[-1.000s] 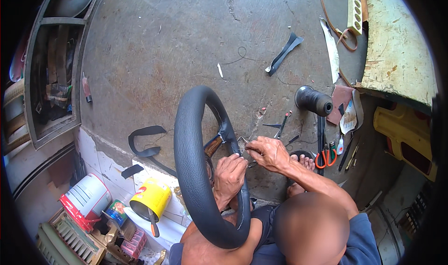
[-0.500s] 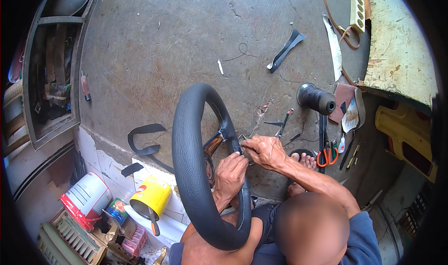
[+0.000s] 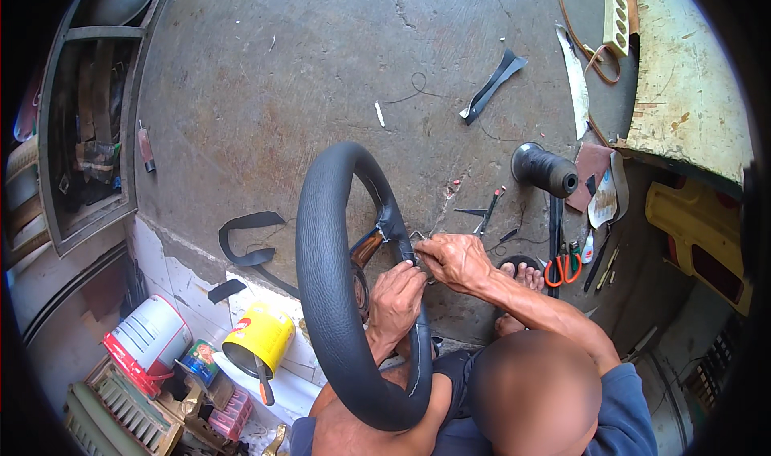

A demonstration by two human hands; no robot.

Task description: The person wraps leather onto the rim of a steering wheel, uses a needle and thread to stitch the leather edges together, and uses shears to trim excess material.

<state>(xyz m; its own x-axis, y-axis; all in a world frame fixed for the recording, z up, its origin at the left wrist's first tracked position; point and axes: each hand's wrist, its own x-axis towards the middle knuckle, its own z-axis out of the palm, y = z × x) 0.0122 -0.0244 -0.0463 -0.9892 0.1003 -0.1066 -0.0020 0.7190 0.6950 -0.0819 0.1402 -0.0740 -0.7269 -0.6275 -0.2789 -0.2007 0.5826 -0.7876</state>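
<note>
A black leather-covered steering wheel [image 3: 325, 279] stands upright at the centre, with white stitching along its inner side. My left hand [image 3: 393, 303] grips the right part of its rim, fingers pressed on the stitched seam. My right hand [image 3: 458, 263] is pinched right beside that seam, just under the spoke, where a pale thread shows; what exactly its fingertips hold is too small to make out. A black thread spool [image 3: 543, 168] lies to the right, with orange-handled scissors [image 3: 572, 268] and a small white bottle [image 3: 588, 247] below it.
Leather strips [image 3: 491, 87] and scraps lie on the concrete floor [image 3: 289, 95]. At left are a metal-framed cabinet [image 3: 88, 215], a white bucket [image 3: 157, 335] and a yellow can [image 3: 265, 331]. A power strip [image 3: 615, 22], worn board [image 3: 683, 87] and yellow object [image 3: 695, 239] are at right.
My right hand has moved slightly left, closer to the seam, over the last second. My left hand keeps its grip, and the view has shifted very slightly.
</note>
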